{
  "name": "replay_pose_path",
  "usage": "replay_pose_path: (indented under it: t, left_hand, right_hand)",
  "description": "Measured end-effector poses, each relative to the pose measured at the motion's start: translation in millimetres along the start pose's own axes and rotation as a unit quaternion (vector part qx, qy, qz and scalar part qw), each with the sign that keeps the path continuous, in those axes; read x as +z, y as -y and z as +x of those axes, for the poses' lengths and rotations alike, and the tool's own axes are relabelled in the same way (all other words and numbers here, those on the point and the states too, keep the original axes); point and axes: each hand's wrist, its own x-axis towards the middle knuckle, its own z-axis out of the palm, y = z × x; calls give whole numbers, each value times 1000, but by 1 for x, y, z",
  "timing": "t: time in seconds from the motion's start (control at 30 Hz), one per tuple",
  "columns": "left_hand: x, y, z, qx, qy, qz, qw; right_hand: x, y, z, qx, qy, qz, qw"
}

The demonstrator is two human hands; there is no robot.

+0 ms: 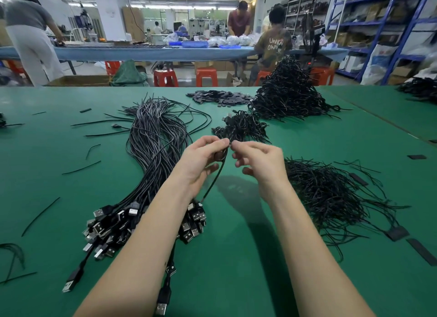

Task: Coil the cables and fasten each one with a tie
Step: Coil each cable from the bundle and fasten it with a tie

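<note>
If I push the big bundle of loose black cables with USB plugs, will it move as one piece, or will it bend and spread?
The loose cable bundle would probably bend and spread: its strands curve and fan apart on the green table, and I see nothing binding them. The plug end looks denser, so it may lag. The single cable hanging from the left hand curves, suggesting flexibility.

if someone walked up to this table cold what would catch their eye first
Most likely the two hands at the centre: the left hand holds a black cable while the right hand pinches at its top end. Next, the long bundle of loose cables running up the left of the green table, its USB plugs fanned out near the left forearm. Then the tall heap of coiled cables at the far right.
</note>
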Motion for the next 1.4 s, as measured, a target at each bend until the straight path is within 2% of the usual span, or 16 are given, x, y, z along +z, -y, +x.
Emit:
replay_pose_path:
  t: [0.07, 0.1, 0.2, 0.3, 0.37, 0.53, 0.6, 0.67, 0.73, 0.77, 0.83, 0.9, 1.0, 1.07, 1.27, 1.4]
  left_hand:
    - [1, 0, 0, 36, 6, 27, 999]
    - [1, -1, -1, 35, 11, 31, 999]
    - [0, -3, -1, -14, 13, 14, 1000]
    - [0, -5, -3, -51, 17, -7, 999]
    - [-1, -6, -5, -65, 23, 1, 998]
    - [-4, -5, -3, -80, 38, -7, 996]
    - [-3, -1, -2, -45, 29, -5, 999]
    - [-3, 1, -1, 3, 19, 8, 1000]
    - [-1, 3, -1, 31, 21, 24, 999]
    - [-1, 3, -1, 36, 22, 25, 999]
    - [-2, 2, -1, 27, 19, 12, 999]
    - [-4, 1, 0, 4, 10, -3, 1000]
    - [-7, -1, 1, -16, 4, -12, 1000]
    - [-7, -1, 1, -23, 13, -3, 1000]
    - [-6, 3, 1, -17, 26, 10, 999]
    - [-7, 7, 0, 0, 2, 43, 999]
  right_hand:
    - [0, 7, -4, 187, 59, 196, 961]
    - [-3, 7, -5, 202, 77, 189, 958]
    - [-16, 9, -5, 16, 66, -76, 995]
    - [-29, 8, 2, -205, 31, -319, 925]
    - [-31, 7, 4, -253, 38, -350, 901]
    - [-25, 1, 3, -273, 9, -340, 900]
    - [-19, -2, 3, -187, -1, -263, 947]
    - [-11, 0, 1, 32, 27, -37, 998]
    - [-5, 3, -4, 238, 69, 216, 945]
    - [-4, 3, -5, 268, 74, 271, 921]
    - [-2, 1, -6, 221, 78, 210, 949]
    - [-5, -1, -7, 58, 57, 30, 996]
    - [-17, -3, -3, -161, 58, -202, 964]
    - [-22, -3, -1, -228, 61, -283, 930]
    - [-26, -4, 3, -226, 17, -325, 918]
    - [-21, -8, -1, -129, 21, -254, 958]
